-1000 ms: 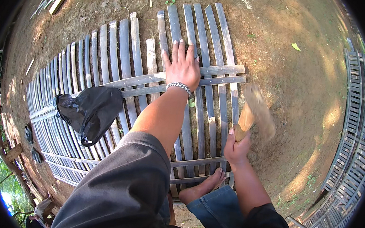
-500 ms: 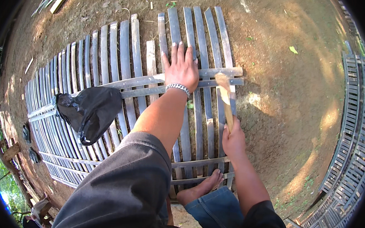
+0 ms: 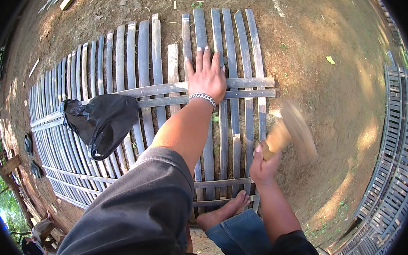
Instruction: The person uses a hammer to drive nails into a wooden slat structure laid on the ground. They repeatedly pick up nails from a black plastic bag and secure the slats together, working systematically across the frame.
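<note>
in the head view, the left hand (image 3: 207, 84) is laid palm down at 12 o'clock on a slatted panel (image 3: 144, 53), across its upper crosspieces (image 3: 253, 82); its grip is spread wide, with nothing seen held in it. a chain bracelet (image 3: 202, 98) is worn at that wrist. at 4 o'clock, the right hand (image 3: 263, 168) is wrapped, grip closed, around the handle of a wooden tool (image 3: 279, 136), whose far end is blurred at 3 o'clock, beyond the panel's edge. a black plastic bag (image 3: 105, 126) is draped over the slats at 9 o'clock. a bare foot (image 3: 227, 207) is placed at the panel's lower edge, between 5 and 6 o'clock.
</note>
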